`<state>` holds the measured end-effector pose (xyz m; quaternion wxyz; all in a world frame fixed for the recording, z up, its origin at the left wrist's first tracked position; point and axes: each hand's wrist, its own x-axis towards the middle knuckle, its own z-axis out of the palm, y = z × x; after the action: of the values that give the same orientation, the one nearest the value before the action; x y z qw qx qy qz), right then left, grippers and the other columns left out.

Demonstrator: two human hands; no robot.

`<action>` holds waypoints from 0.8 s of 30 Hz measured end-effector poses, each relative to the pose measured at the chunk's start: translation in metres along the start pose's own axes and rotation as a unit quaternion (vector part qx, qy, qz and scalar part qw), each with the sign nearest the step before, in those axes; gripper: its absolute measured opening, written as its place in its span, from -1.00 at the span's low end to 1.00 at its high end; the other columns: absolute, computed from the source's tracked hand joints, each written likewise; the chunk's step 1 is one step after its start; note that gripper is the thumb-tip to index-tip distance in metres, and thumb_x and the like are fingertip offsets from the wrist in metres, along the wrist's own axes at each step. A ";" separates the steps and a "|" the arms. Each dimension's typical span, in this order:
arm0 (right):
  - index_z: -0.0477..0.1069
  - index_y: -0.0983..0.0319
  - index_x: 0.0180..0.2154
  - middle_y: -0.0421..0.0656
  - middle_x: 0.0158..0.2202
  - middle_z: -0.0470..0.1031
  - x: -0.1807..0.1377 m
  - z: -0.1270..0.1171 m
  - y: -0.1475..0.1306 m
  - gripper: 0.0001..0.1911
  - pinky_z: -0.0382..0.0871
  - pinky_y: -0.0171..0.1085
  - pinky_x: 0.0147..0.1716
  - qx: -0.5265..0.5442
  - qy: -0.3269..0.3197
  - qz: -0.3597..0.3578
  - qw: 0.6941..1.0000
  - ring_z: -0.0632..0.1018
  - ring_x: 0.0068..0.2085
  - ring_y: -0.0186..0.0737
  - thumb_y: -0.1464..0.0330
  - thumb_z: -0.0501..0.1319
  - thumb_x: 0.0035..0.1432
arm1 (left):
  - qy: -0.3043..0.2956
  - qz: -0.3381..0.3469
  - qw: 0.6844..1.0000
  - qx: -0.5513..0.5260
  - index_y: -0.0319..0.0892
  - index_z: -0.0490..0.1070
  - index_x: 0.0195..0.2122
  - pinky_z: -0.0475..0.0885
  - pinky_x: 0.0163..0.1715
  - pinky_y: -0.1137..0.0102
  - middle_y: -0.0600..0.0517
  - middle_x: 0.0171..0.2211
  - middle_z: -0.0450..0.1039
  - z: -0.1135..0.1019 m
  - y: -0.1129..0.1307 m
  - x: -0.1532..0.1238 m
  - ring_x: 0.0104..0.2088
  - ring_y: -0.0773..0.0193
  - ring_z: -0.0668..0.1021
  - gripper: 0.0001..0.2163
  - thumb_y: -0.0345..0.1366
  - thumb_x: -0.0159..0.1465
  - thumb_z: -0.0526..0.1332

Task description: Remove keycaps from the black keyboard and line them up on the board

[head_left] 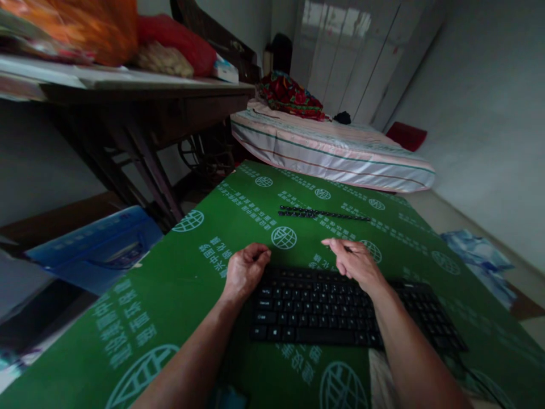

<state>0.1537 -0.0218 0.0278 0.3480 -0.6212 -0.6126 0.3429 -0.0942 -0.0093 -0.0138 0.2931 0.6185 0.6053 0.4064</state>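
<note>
A black keyboard [315,309] lies on the green board, its right part partly covered by my right forearm. My left hand [248,266] is closed, fingers curled, at the keyboard's upper left corner; whatever it may hold is hidden. Above the keyboard's top edge is my right hand [352,260], its index finger reaching left and the other fingers bent. A small dark spot shows by its fingertips, too small to name. Beyond the hands, small black pieces resembling keycaps [326,213] lie in two rows, the farther row longer.
The green board [221,227] carries pale globe prints and lettering. A cable [481,378] runs off the keyboard's lower right. At left are a blue plastic container [102,244] and a table [170,85] with bags on it. A bed [332,147] stands beyond the board.
</note>
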 end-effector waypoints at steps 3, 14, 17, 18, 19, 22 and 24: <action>0.50 0.29 -0.13 -0.33 -0.82 0.18 -0.022 -0.002 -0.002 -0.39 0.15 -0.42 -0.67 0.007 -0.042 -0.010 0.999 0.21 -0.75 -0.44 -0.05 0.00 0.12 | 0.004 0.008 1.000 0.001 -0.19 0.48 -0.40 0.33 -0.48 0.45 0.07 -0.53 0.51 0.001 -0.003 0.001 -0.50 0.26 0.50 -0.76 -0.15 0.10 0.12; 0.53 0.31 -0.25 -0.30 -0.77 0.28 -0.034 -0.002 -0.005 -0.50 0.12 -0.42 -0.69 0.015 -0.127 0.003 0.992 0.24 -0.74 -0.46 0.02 0.14 0.05 | 0.005 0.017 1.000 -0.022 -0.20 0.48 -0.40 0.34 -0.49 0.44 0.05 -0.53 0.52 0.004 -0.010 0.004 -0.49 0.25 0.51 -0.77 -0.16 0.08 0.16; 0.52 0.32 -0.26 -0.28 -0.75 0.32 -0.032 0.002 -0.002 -0.54 0.15 -0.43 -0.70 0.025 -0.146 -0.005 0.989 0.29 -0.73 -0.45 0.06 0.19 0.02 | 0.005 0.021 0.999 -0.025 -0.21 0.48 -0.39 0.35 -0.46 0.44 0.05 -0.52 0.53 0.005 -0.010 0.004 -0.47 0.24 0.53 -0.77 -0.16 0.08 0.16; 0.52 0.32 -0.26 -0.28 -0.74 0.33 -0.032 0.002 -0.002 -0.54 0.17 -0.43 -0.70 0.026 -0.153 -0.009 0.988 0.29 -0.73 -0.45 0.06 0.19 0.01 | 0.005 0.022 0.999 -0.024 -0.21 0.48 -0.39 0.36 -0.46 0.43 0.05 -0.51 0.53 0.005 -0.011 0.004 -0.47 0.24 0.53 -0.77 -0.16 0.09 0.16; 0.52 0.32 -0.27 -0.28 -0.74 0.34 -0.032 0.003 -0.002 -0.55 0.18 -0.43 -0.69 0.027 -0.158 -0.012 0.987 0.30 -0.73 -0.45 0.07 0.20 0.01 | 0.005 0.023 0.999 -0.024 -0.21 0.48 -0.38 0.36 -0.45 0.43 0.05 -0.52 0.53 0.005 -0.011 0.004 -0.46 0.23 0.53 -0.77 -0.16 0.09 0.16; 0.53 0.33 -0.30 -0.27 -0.72 0.35 -0.032 0.002 -0.001 -0.57 0.18 -0.43 -0.70 0.034 -0.164 -0.012 0.986 0.30 -0.72 -0.46 0.09 0.25 -0.05 | 0.006 0.023 0.999 -0.020 -0.20 0.48 -0.38 0.35 -0.46 0.43 0.06 -0.53 0.53 0.005 -0.011 0.004 -0.47 0.24 0.53 -0.77 -0.16 0.09 0.15; 0.54 0.33 -0.33 -0.26 -0.72 0.36 -0.032 0.001 -0.001 -0.58 0.18 -0.43 -0.71 0.040 -0.166 -0.006 0.985 0.30 -0.72 -0.46 0.09 0.28 -0.08 | 0.006 0.021 1.000 -0.018 -0.19 0.48 -0.38 0.35 -0.46 0.43 0.06 -0.53 0.53 0.005 -0.010 0.004 -0.48 0.25 0.53 -0.77 -0.16 0.09 0.15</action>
<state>0.1515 -0.0540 0.0280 0.2677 -0.5375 -0.6517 0.4635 -0.0953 -0.0039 -0.0243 0.2919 0.6230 0.5864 0.4275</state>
